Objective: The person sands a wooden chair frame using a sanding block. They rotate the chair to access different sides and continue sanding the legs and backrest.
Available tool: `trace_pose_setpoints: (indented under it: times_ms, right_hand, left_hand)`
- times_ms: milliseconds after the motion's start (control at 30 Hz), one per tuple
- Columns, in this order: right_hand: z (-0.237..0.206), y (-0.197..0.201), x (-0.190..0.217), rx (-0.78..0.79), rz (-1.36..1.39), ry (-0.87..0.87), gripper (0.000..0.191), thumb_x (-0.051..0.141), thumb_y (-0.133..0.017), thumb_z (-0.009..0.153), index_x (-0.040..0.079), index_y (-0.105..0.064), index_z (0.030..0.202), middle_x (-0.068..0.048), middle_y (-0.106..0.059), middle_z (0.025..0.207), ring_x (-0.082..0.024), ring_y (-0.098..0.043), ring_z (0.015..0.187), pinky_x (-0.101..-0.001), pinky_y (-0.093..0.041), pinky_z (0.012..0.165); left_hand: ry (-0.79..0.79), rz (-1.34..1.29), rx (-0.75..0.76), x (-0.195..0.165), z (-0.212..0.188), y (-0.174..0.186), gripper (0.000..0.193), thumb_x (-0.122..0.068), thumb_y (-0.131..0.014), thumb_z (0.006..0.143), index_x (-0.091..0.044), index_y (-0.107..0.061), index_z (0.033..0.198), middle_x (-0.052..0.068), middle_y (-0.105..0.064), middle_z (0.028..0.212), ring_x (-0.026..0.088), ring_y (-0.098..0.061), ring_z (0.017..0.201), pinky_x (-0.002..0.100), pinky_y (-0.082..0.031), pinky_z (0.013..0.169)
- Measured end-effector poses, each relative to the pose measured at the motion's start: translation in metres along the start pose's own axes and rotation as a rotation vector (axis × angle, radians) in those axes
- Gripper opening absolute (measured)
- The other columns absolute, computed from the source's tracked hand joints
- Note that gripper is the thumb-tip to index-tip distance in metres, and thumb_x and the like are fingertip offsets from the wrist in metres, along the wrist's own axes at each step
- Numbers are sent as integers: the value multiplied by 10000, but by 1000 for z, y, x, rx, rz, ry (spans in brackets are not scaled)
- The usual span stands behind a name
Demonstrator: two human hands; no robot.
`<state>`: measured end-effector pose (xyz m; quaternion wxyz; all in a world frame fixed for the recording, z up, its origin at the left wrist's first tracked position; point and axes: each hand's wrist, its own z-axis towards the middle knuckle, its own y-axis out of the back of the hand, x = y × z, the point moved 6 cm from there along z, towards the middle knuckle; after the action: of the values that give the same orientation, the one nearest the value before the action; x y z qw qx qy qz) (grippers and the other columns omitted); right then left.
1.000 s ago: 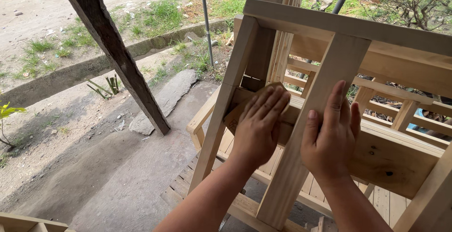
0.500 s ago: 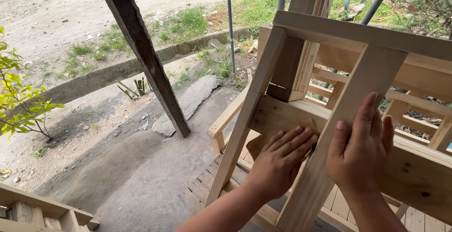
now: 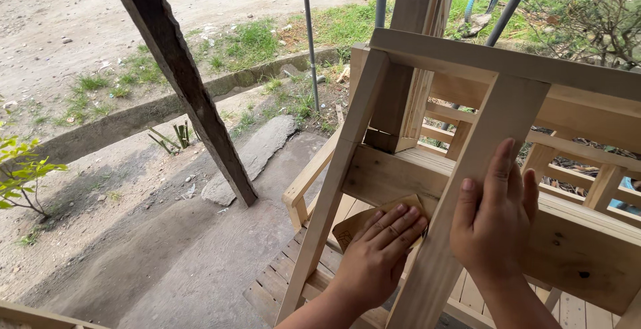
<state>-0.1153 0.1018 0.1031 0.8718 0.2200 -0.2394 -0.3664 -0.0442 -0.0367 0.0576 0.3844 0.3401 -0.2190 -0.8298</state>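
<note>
A bare-wood frame (image 3: 507,75) of pale planks stands in front of me, with slanted uprights and cross rails. My left hand (image 3: 374,255) presses flat on a brown sheet of sandpaper (image 3: 350,225) against the frame's lower cross board (image 3: 387,175), between two slanted uprights. My right hand (image 3: 494,222) lies flat on the right slanted upright (image 3: 481,169), fingers pointing up, holding nothing.
A dark weathered post (image 3: 183,82) leans across the left. Behind it are a concrete curb (image 3: 147,112), a flat stone (image 3: 247,162), grass and bare dirt. Thin metal poles (image 3: 308,35) rise behind the frame. A slatted wooden pallet (image 3: 280,282) lies on the ground below.
My left hand has slid down the cross board with the sandpaper. The view has shifted, so the frame sits further right and the plant at the left shows.
</note>
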Motion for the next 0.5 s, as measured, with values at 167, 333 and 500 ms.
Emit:
trace_pose_setpoints:
  times_ms: [167,333,500]
  right_hand:
    - [0,2,1,0,19,19,668,185,-455,1101,-21,-164,1667,-272,-542,1521,-358,-519,1436,-474,-198,1303]
    - [0,3,1,10,-5,13,666,188,-454,1096,-11,-164,1663,-256,-555,1502,-347,-531,1424,-475,-196,1302]
    - [1,4,0,1,10,19,658,194,-441,1101,-13,-160,1658,-261,-514,1554,-342,-516,1434,-471,-198,1300]
  left_hand:
    - [-17,-21,-94,-3,32,2,433,-132,-539,1050,-121,-561,1482,76,-557,1558,259,-457,1522,469,-329,1271]
    - [-23,-35,-50,-6,22,1,477,-134,-543,1024,-85,-548,1499,114,-536,1564,291,-445,1498,481,-316,1233]
    - [-37,7,-9,1,4,-6,462,-127,-541,1027,-99,-574,1487,94,-556,1556,274,-465,1493,481,-321,1234]
